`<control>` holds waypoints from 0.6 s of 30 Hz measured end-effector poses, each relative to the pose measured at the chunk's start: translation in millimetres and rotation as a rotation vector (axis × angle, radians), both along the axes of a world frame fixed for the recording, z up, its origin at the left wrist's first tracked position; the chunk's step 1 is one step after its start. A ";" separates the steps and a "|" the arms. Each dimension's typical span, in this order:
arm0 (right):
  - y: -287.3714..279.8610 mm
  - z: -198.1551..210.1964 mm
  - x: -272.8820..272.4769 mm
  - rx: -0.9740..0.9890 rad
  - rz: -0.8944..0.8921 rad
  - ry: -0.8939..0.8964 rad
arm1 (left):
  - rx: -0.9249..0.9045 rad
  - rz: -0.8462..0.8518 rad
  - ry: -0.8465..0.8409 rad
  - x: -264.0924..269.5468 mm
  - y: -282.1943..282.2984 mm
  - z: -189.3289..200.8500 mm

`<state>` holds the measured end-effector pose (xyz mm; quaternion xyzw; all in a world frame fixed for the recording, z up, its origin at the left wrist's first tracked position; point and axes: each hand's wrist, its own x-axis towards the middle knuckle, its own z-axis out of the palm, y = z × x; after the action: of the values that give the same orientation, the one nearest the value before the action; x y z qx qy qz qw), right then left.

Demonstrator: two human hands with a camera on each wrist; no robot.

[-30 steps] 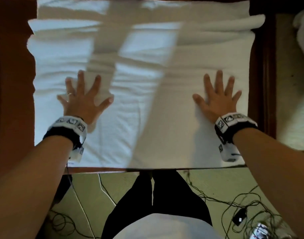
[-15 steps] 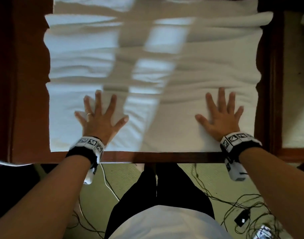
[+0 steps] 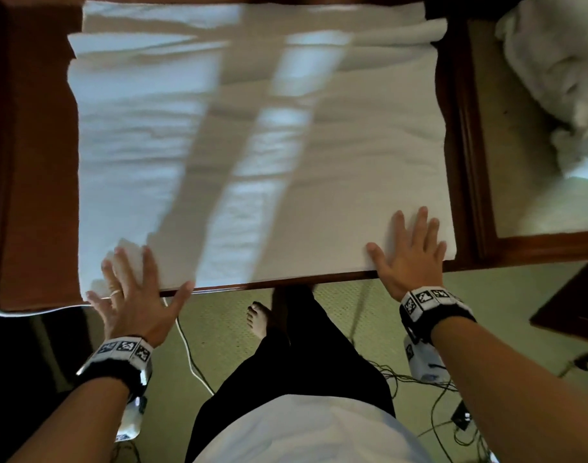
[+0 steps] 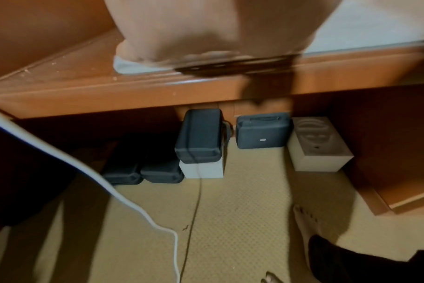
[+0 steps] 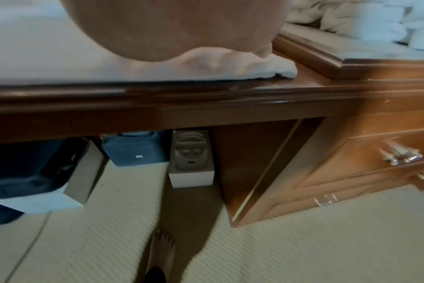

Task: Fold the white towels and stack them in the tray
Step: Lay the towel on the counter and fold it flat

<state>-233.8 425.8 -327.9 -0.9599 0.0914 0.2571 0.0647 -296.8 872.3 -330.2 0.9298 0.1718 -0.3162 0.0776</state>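
A large white towel (image 3: 259,145) lies spread flat over the brown wooden table (image 3: 35,162), folded layers showing at its far edge. My left hand (image 3: 132,292) lies flat with spread fingers on the towel's near left corner, its palm past the table's front edge. My right hand (image 3: 409,252) presses flat on the near right corner (image 5: 274,70). Both wrist views show only the heel of each hand over the towel's edge. A wooden tray (image 3: 469,162) stands to the right, holding a crumpled heap of white towels (image 3: 553,68).
Under the table sit dark cases (image 4: 201,137) and a white box (image 4: 319,145) on the carpet. A white cable (image 4: 124,199) and dark wires (image 3: 452,412) trail over the floor by my bare feet. Drawers with metal handles (image 5: 399,155) are at the right.
Both flat hands have slid toward me across the towel, from its middle to its near corners at the table's front edge.
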 end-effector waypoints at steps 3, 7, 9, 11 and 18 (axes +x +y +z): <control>1.9 -2.1 -8.0 0.049 0.306 -0.080 | -0.010 -0.247 -0.054 12.3 -16.1 -5.9; -2.0 -22.1 -24.6 -0.052 0.527 -0.036 | -0.015 -0.422 -0.096 16.9 -21.9 -23.5; -2.9 -29.8 -28.7 -0.067 0.499 -0.124 | -0.003 -0.455 -0.169 9.2 -22.5 -26.3; -4.9 -30.0 -37.1 -0.071 0.517 -0.189 | 0.027 -0.497 -0.218 -4.8 -24.3 -24.6; -13.7 -3.6 -30.9 -0.094 0.385 -0.137 | 0.106 -0.456 -0.171 -7.3 -15.5 -5.6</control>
<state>-264.8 412.1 -331.5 -0.9768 -0.0865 0.1944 -0.0246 -304.2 856.8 -335.9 0.9707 -0.0333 -0.2361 -0.0304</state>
